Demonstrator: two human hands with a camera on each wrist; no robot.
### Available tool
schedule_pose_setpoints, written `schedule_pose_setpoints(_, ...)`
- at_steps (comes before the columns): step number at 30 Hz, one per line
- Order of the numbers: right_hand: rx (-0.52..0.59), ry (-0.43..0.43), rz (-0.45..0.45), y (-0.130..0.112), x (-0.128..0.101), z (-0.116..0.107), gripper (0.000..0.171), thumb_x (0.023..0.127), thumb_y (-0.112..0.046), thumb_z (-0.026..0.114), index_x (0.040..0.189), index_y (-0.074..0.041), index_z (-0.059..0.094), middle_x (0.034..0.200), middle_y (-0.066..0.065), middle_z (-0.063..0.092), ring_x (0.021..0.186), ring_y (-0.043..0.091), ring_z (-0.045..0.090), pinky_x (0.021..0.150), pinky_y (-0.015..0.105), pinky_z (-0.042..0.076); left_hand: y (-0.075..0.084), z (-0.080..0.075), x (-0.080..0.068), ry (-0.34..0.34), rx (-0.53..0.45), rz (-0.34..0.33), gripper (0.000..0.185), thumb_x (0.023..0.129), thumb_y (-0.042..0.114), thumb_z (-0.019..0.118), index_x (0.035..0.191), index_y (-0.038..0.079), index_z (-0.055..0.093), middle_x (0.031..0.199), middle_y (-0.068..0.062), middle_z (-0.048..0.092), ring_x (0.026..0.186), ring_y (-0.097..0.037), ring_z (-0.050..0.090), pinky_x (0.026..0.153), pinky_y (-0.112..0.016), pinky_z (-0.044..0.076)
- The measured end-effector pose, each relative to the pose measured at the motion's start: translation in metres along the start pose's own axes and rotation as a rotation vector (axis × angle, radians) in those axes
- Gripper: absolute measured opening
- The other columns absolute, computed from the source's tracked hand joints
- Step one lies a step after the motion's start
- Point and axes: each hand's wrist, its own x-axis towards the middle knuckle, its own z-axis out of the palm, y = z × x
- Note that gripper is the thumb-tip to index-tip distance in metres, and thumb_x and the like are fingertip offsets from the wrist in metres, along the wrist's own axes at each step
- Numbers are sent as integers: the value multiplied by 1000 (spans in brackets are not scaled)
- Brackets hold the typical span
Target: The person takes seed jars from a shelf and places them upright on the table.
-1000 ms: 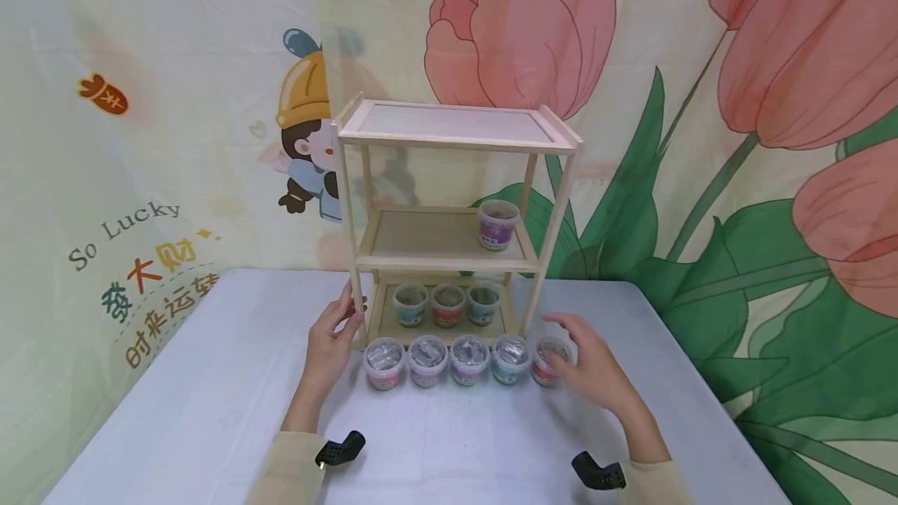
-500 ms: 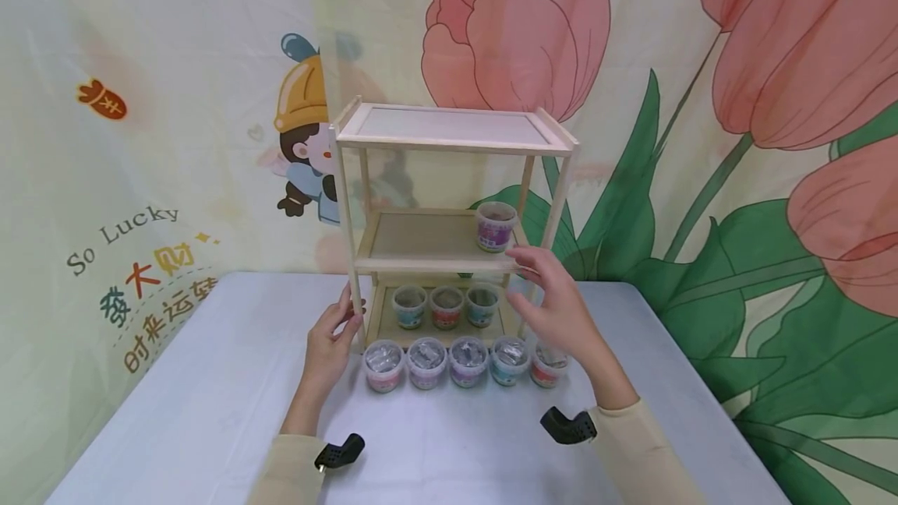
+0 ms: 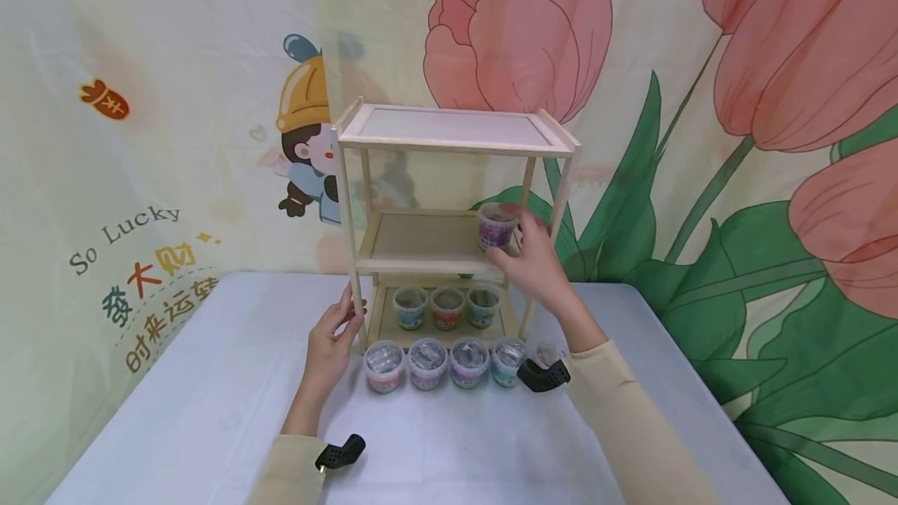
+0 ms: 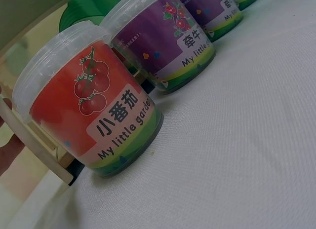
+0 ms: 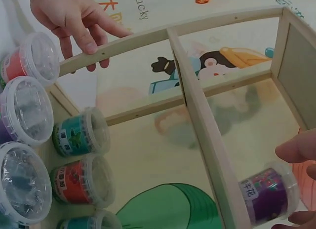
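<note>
A three-tier wooden shelf (image 3: pixel 459 265) stands on the table. My left hand (image 3: pixel 330 337) holds its front left post between thumb and fingers. On the middle tier, at the right end, sits a purple-labelled plastic planting cup (image 3: pixel 495 231). My right hand (image 3: pixel 536 263) reaches around that cup; in the right wrist view the thumb (image 5: pixel 298 147) shows a small gap from its rim. Three cups stand on the bottom tier, including a red-labelled one (image 3: pixel 447 308). The left wrist view shows a tomato-labelled cup (image 4: pixel 94 105) near my left hand.
Several cups with clear wrapped contents, such as a purple one (image 3: pixel 468 365), line up along the shelf's front foot. The rightmost is partly hidden by the right wrist's black camera (image 3: pixel 543 375). A printed cloth (image 3: pixel 175 22) hangs behind the table (image 3: pixel 238 318).
My right hand has left the rightmost front cup and moved up and left to the purple cup on the middle tier. My left hand keeps its hold on the post.
</note>
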Motion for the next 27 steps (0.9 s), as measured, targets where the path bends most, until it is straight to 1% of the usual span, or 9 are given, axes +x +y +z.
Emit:
schedule_pose_setpoints(1, 12, -7, 22, 1, 3, 1, 69, 100, -17, 71, 161, -14, 39, 167, 19, 33, 152, 41, 34, 119, 63, 40, 0, 0, 0, 0, 3, 1, 62, 106, 8, 65, 162, 26, 44, 127, -12, 70, 113, 5, 59, 100, -39, 59)
schedule_pose_setpoints(3, 35, -17, 56, 3, 9, 2, 70, 100, -17, 70, 162, -15, 38, 167, 22, 31, 150, 42, 37, 118, 62, 42, 0, 0, 0, 0, 4, 3, 62, 106, 9, 65, 162, 26, 45, 127, -12, 71, 113, 4, 59, 102, -49, 58)
schedule_pose_setpoints(6, 64, -15, 88, 8, 17, 6, 71, 100, -15, 71, 162, -14, 37, 161, 26, 32, 134, 41, 50, 103, 54, 53, 0, 0, 0, -1, 2, 1, 62, 106, 9, 65, 162, 27, 45, 126, -12, 71, 114, 1, 60, 102, -53, 58)
schedule_pose_setpoints(9, 69, -2, 90, 14, 24, 11, 69, 99, -14, 72, 160, -13, 39, 154, 25, 40, 119, 35, 56, 90, 45, 56, 0, 0, 0, -3, -6, -5, 61, 107, 11, 64, 162, 28, 45, 127, -11, 71, 116, -7, 62, 102, -53, 58)
schedule_pose_setpoints(12, 76, 8, 74, 19, 28, 15, 66, 99, -12, 72, 158, -12, 42, 153, 23, 45, 122, 36, 57, 93, 46, 56, 0, -1, -1, -2, -6, 1, 61, 107, 12, 64, 162, 28, 44, 128, -11, 72, 118, -17, 64, 104, -54, 57)
schedule_pose_setpoints(14, 71, 13, 64, 22, 29, 18, 64, 98, -12, 72, 156, -13, 44, 153, 22, 46, 128, 37, 56, 98, 49, 56, 0, -1, -1, 0, -11, 8, 61, 107, 12, 65, 162, 28, 45, 128, -11, 72, 119, -22, 64, 105, -54, 56)
schedule_pose_setpoints(16, 63, 18, 54, 23, 29, 19, 61, 98, -12, 72, 154, -14, 46, 153, 22, 47, 131, 40, 56, 100, 53, 56, 1, -1, -2, 4, -13, 15, 60, 107, 13, 65, 162, 27, 45, 128, -11, 72, 119, -25, 64, 105, -54, 56)
schedule_pose_setpoints(22, 38, 35, 22, 27, 29, 20, 56, 100, -11, 72, 150, -14, 50, 149, 23, 53, 130, 41, 58, 100, 56, 57, 2, 0, -1, -4, -14, 15, 60, 107, 12, 64, 162, 27, 44, 129, -11, 72, 120, -25, 65, 103, -51, 57)
schedule_pose_setpoints(27, 47, 31, 2, 26, 27, 20, 56, 100, -11, 74, 151, -14, 51, 148, 21, 54, 127, 38, 60, 95, 51, 58, 3, 0, -1, -1, -4, 18, 61, 107, 11, 64, 163, 27, 44, 129, -11, 72, 120, -26, 65, 104, -52, 57)
